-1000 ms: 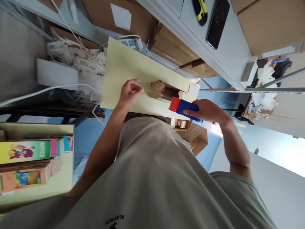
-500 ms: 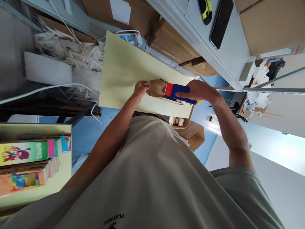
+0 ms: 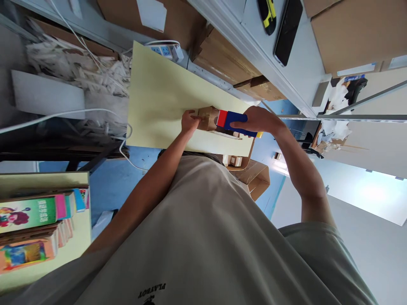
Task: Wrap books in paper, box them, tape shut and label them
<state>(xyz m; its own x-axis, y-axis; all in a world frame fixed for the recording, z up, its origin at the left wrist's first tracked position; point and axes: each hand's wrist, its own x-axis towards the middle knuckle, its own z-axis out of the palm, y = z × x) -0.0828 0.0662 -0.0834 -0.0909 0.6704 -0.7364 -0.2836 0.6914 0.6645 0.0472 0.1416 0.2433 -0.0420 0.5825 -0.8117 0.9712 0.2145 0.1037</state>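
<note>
Over the desk (image 3: 152, 97), left hand (image 3: 190, 122) fingers pinch a brown carton (image 3: 207, 118); right hand (image 3: 259, 123) fingers clasp a red-blue box (image 3: 226, 120), apparently mid-insertion; pushing further needs square alignment.

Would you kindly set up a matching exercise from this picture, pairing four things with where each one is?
Things:
1. red and blue box
2. cardboard box
3. phone
4. power strip

Places:
A. on the grey shelf, beside a black and yellow tool
B. at the far edge of the yellow board
C. gripped in the right hand
D. on the yellow board, touched by the left hand

Pairs: 1-C, 2-D, 3-A, 4-B
</note>
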